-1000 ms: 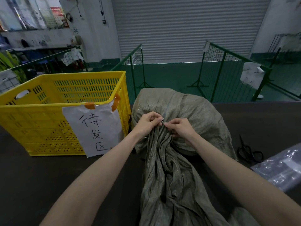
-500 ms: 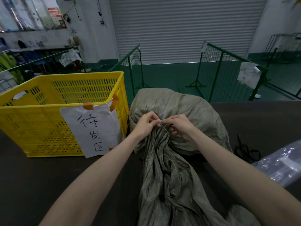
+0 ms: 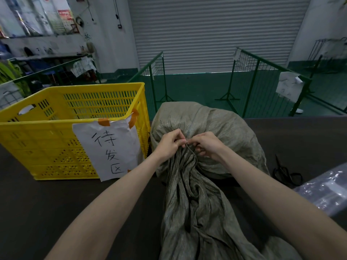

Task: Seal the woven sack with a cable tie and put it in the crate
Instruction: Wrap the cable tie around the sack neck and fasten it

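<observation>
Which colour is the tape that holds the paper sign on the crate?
Orange tape, in the head view.

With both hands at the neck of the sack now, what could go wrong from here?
1. The cable tie looks thin and loosely looped; the left hand or right hand may let it slip off the bunched sack.
2. The sack's long loose end could catch on the yellow crate rim.

dim, flat indoor light; soft shadows | wide-angle bend at edges | bg slightly soft; no glare
</observation>
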